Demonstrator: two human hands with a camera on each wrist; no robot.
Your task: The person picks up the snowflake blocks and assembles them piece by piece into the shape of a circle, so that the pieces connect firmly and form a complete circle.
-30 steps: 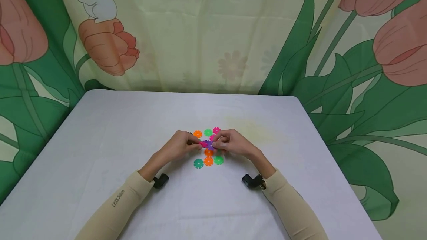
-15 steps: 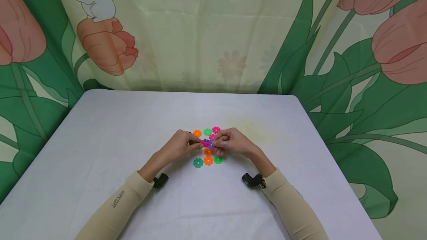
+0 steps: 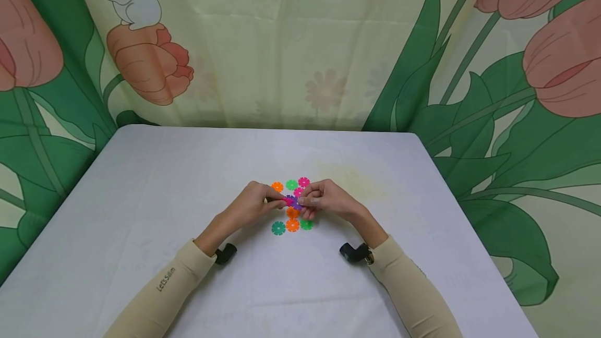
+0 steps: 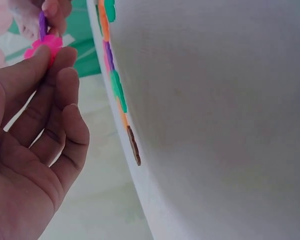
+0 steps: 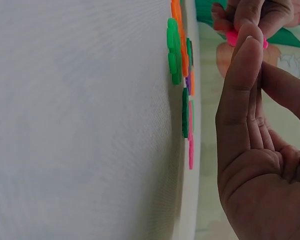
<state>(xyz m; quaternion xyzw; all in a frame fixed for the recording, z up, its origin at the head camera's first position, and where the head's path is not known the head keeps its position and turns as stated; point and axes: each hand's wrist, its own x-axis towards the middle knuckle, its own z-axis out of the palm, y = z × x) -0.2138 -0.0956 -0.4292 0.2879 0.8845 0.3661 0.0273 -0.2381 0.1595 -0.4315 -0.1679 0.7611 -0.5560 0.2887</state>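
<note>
My left hand (image 3: 250, 203) pinches a bright pink notched plastic disc (image 4: 52, 42) between thumb and forefinger. Facing it, my right hand (image 3: 332, 201) pinches a purple notched disc (image 4: 42, 26), which stands edge-on against the pink one in the left wrist view. The two discs meet at an angle, raised above the white table. From the right wrist, my own fingertips hide the purple disc, and only part of the pink disc shows behind them.
Several similar discs lie on the white table (image 3: 188, 171): orange (image 3: 277, 186), green (image 3: 292, 184) and pink (image 3: 303, 182) behind the hands, teal (image 3: 278, 228) and another orange disc (image 3: 292, 225) in front. A brown disc (image 4: 133, 145) shows in the left wrist view.
Both hands stay almost in place, the pink and purple discs still pinched between them. A dark disc edge beside the left fingers has slipped from sight in the head view.
</note>
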